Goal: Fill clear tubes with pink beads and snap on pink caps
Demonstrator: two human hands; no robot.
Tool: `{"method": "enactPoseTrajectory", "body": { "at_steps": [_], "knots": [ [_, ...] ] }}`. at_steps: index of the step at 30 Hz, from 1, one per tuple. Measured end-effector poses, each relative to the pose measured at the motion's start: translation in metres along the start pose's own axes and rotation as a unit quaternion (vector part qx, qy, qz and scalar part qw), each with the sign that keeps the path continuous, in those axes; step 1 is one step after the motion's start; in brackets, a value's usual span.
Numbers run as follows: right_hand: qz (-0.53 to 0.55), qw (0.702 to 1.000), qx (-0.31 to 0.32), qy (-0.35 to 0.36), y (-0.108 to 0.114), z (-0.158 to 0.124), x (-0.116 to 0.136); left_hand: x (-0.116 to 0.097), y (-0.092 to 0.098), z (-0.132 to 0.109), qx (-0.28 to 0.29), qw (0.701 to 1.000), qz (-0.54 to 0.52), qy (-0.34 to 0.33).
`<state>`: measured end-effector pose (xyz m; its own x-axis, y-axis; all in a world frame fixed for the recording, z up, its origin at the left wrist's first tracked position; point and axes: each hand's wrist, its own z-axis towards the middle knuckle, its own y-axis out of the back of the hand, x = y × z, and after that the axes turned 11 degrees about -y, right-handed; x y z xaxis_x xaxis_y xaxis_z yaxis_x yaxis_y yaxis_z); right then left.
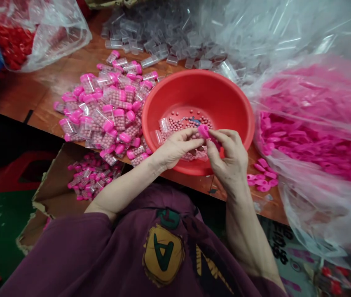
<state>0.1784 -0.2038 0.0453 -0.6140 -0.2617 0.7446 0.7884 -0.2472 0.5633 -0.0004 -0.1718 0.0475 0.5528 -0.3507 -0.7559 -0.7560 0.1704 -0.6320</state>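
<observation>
One pink cap (204, 131) is over the red bowl (239, 97), in the pinching grip of the right hand (231, 159). The left hand (177, 147) bends close beside it; I cannot tell if its grip pinches anything. Pink beads (178, 123) lie in the bowl.

The brown surface (15, 93) is carrying a red basin (225, 103). Pink-capped containers (113, 103) are lying heaped left of it, clear tubes (160, 53) are spreading behind, loose pink caps (263, 188) and a bulging plastic bag (305, 181) are resting right.
</observation>
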Motion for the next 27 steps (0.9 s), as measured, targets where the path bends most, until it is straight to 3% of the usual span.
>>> {"method": "enactPoseTrajectory", "body": {
  "at_steps": [8,18,23,27],
  "knots": [
    [0.108,0.988,-0.008,-0.113,0.006,0.011,0.002,0.002,0.001,0.000,-0.006,1.000,0.023,-0.012],
    [0.052,0.995,0.001,-0.080,0.005,0.010,0.006,-0.003,-0.002,-0.003,-0.022,0.999,-0.003,0.045],
    [0.033,0.998,-0.003,-0.054,-0.003,0.005,0.001,-0.001,-0.008,-0.003,-0.047,0.998,0.006,0.034],
    [0.027,0.998,0.046,-0.023,0.007,0.006,-0.001,-0.003,-0.017,-0.003,-0.074,0.997,0.008,0.023]
  ]
}}
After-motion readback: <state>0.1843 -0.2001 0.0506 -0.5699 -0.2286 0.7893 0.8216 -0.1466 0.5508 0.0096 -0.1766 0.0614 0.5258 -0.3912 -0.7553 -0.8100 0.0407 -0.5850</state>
